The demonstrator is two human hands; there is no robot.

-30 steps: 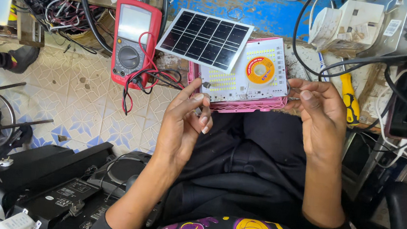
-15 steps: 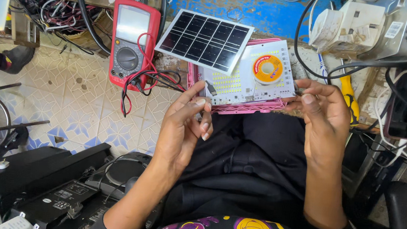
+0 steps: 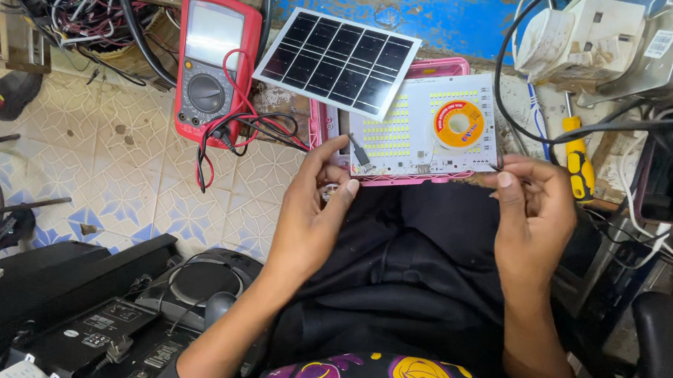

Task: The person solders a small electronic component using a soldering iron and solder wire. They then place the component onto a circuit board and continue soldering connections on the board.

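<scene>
A white LED board [image 3: 419, 139] with an orange solder reel [image 3: 458, 124] on it lies on a pink tray [image 3: 403, 179] at the bench edge. My left hand [image 3: 314, 211] pinches the board's near left corner, thumb under the pink edge; a small shiny piece shows against its fingers. My right hand [image 3: 536, 212] pinches the near right corner with thumb and forefinger. A dark solar panel [image 3: 336, 62] leans over the board's far left side.
A red multimeter [image 3: 210, 66] with tangled red and black leads [image 3: 235, 130] lies to the left. A yellow screwdriver [image 3: 576, 163], white socket block [image 3: 582, 32] and cables sit to the right. Black equipment [image 3: 94, 314] fills the lower left, and a black chair [image 3: 666, 352] stands at right.
Both hands have risen from over my lap to the near edge of the board, and their fingers now close on its two near corners.
</scene>
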